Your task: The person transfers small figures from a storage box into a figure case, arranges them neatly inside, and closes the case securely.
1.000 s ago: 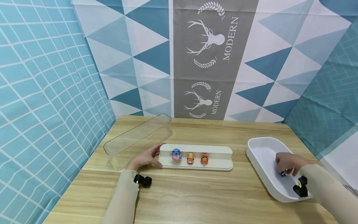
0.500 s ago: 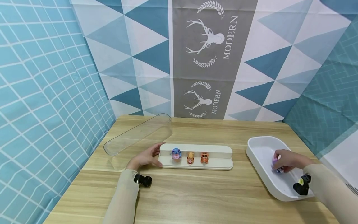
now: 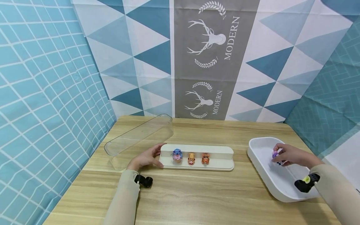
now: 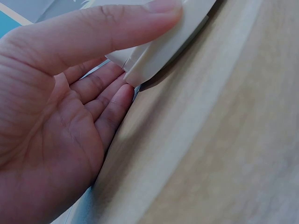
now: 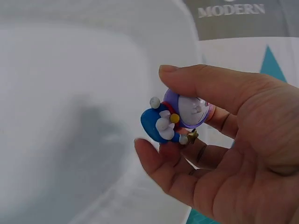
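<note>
At the right of the head view, the right hand (image 3: 295, 155) pinches a small glossy figurine with purple head and blue body (image 5: 159, 125) between thumb and fingers, over a white, rounded plastic tub (image 3: 262, 175). The figurine lies tilted, its head toward the palm, its body by the fingertips. It looks light, stiff and perhaps slippery; head and body should offer the surest hold, the little gold star (image 5: 192, 136) the most fragile. Near the frame's centre, the left hand (image 3: 147, 157) grips the left end of a cream, stepped stand (image 3: 220, 163).

Wd tbl (image 3: 202, 193), geo-print bkdrp (image 3: 205, 72)
</note>
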Tool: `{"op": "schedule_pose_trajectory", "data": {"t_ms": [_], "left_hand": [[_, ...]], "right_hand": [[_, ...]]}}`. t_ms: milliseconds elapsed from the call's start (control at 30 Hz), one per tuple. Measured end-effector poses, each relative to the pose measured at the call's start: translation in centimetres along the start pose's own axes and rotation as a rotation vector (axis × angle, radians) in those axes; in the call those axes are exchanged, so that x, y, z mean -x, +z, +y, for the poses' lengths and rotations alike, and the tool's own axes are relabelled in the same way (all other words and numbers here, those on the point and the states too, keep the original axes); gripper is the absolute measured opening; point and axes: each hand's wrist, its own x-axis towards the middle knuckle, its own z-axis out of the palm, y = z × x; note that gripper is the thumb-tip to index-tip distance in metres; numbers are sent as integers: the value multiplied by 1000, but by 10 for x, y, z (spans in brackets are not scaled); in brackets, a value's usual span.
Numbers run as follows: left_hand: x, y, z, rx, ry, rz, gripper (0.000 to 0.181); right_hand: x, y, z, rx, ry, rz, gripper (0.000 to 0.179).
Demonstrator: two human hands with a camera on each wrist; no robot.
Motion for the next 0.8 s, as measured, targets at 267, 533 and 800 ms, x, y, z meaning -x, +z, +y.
{"op": "schedule_pose_trajectory", "data": {"t_ms": [267, 533, 800], "left_hand": [[0, 0, 1, -6, 0, 4, 102], [0, 0, 0, 6, -10, 6, 102], [-1, 0, -1, 9, -8, 10, 105]], "right_hand": [[-2, 4, -13, -61, -96, 33, 31], [-1, 14, -31, -41, -211, 144, 35], [-1, 24, -45, -4, -306, 285, 31]]}}
